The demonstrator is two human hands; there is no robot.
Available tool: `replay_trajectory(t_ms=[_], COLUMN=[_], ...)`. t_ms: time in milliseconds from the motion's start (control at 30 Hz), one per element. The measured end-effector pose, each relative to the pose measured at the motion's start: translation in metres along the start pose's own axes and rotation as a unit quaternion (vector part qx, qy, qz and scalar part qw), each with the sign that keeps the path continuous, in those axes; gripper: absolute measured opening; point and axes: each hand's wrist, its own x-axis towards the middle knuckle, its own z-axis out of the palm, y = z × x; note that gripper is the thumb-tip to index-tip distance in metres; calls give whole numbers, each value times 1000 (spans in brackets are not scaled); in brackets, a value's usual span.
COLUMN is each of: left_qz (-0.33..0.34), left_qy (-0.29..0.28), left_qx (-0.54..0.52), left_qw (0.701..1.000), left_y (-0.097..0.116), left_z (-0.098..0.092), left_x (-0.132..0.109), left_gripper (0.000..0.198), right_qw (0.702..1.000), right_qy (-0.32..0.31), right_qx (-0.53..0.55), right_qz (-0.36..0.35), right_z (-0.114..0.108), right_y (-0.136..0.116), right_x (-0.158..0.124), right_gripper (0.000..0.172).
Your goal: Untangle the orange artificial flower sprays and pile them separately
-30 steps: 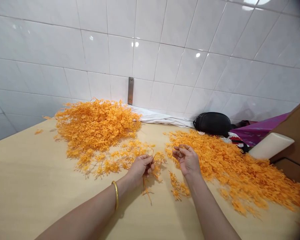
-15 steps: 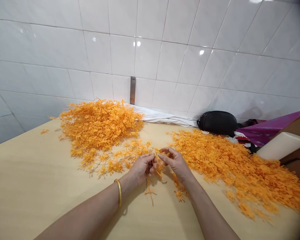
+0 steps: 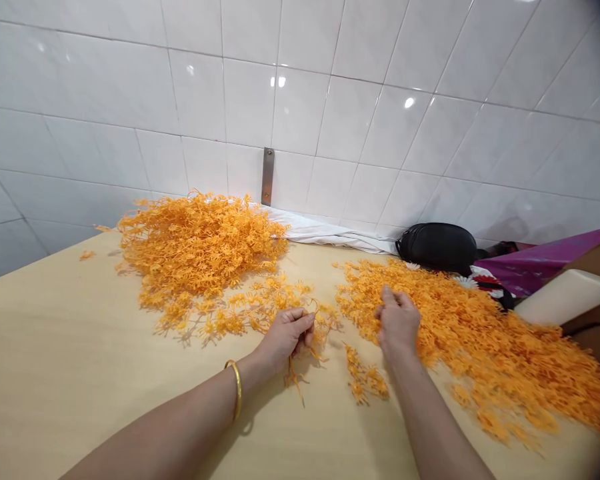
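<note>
My left hand (image 3: 286,335), with a gold bangle on the wrist, is closed on a thin orange plastic flower stem (image 3: 295,377) that hangs down below the fist. My right hand (image 3: 397,323) rests palm down on the near edge of the big spread of small orange plastic flowers (image 3: 475,340) on the right, fingers curled into the pile; whether it holds any is hidden. A tangled heap of orange flower sprigs (image 3: 195,243) lies at the back left. A small loose cluster of flowers (image 3: 363,377) sits between my hands.
The pale wooden table (image 3: 60,360) runs to a white tiled wall. At the back lie a white cloth (image 3: 325,233), a black pouch (image 3: 437,245) and purple fabric (image 3: 535,263). A cream cushioned arm and brown furniture (image 3: 570,297) stand at the right edge.
My right hand left the stem it touched beside my left hand and moved right onto the loose flower pile, palm down. My left hand stayed put, holding the stem.
</note>
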Motion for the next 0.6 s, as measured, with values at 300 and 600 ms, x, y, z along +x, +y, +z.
replay_trajectory(t_ms=[300,600], left_qz=[26,32], left_qy=[45,48], left_qx=[67,37], left_qw=[996,998], left_y=[-3,-7], left_z=[5,1], left_x=[0,3], left_gripper=[29,29], right_qw=[959,912], right_qy=[-174,-363], right_qx=[103,75], right_qz=[199,177], right_z=[5,9], right_y=[-13,-13], right_x=[-9,-24], right_gripper=[24,26])
